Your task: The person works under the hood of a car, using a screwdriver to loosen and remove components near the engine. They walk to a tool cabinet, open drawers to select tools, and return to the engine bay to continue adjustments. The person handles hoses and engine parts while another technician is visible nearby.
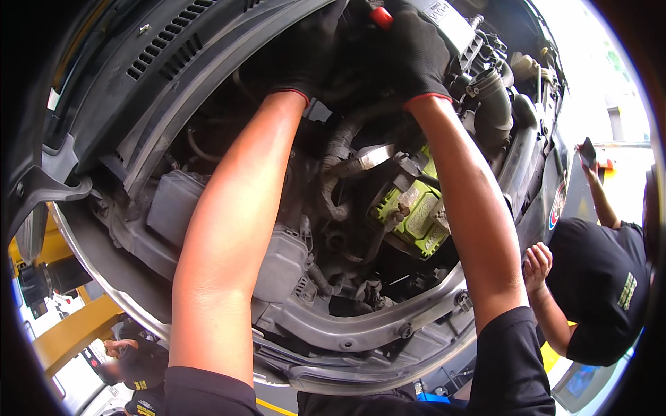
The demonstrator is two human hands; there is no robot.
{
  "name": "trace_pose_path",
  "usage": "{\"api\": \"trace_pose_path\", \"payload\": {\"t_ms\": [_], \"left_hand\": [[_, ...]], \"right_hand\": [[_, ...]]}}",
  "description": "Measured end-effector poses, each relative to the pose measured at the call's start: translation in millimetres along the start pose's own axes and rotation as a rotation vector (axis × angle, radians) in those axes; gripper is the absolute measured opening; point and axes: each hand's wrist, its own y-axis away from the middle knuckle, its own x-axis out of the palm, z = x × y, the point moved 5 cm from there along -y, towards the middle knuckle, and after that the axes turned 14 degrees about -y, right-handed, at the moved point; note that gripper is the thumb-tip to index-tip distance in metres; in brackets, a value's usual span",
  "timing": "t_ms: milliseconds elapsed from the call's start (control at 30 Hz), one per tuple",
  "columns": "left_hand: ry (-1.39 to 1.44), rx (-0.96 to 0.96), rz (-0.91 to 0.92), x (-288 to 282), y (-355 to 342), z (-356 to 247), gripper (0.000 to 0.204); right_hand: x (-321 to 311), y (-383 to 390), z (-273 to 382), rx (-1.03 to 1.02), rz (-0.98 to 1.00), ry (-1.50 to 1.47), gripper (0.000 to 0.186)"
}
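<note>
From here I can't tell whether the gloved left hand [295,64] or right hand [420,59] grips anything in the engine bay [354,334]; a red piece [381,17] shows beside the right hand, a yellow-green block [419,220] nearer the body.

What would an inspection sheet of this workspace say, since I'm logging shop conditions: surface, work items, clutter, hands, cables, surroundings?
Surface: open engine bay, grey metal rail along its near edge.
Job's things: red piece by the right hand; its kind is unclear.
Clutter: yellow-green block and grey plastic box among close-packed parts.
Hands: both black-gloved, deep in the bay; the left hand is in shadow, grips unclear.
Cables: wrapped hose or harness left of the block.
Surroundings: person at right, another at lower left; yellow beam.
</note>
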Motion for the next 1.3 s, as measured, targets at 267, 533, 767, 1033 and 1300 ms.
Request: {"api": "trace_pose_path", "payload": {"t_ms": [267, 533, 767, 1033, 1300], "left_hand": [[-0.106, 0.146, -0.024, -4.2, -6.2, -7.1, 0.049], [-0.568, 0.441, -0.142, 19.4, 6.2, -12.1, 0.048], [-0.458, 0.435, -0.019, 20.6, 0.2, -7.7, 0.052], [-0.225, 0.469, 0.004, 25.1, -5.0, -1.3, 0.050], [-0.189, 0.452, 0.075, 23.9, -6.8, -11.0, 0.049]], "right_hand": [[-8.5, -4.3, -25.1, -0.224, -0.018, 0.049, 0.041], [-50.7, -8.9, -55.0, 0.130, 0.353, -0.283, 0.034], [-70.3, 46.0, -43.9, -0.256, 0.555, -0.369, 0.027], [-44.6, 85.4, -31.1, -0.386, 0.630, -0.077, 0.036], [-158.7, 78.1, -36.2, -0.347, 0.263, -0.437, 0.027]]}}
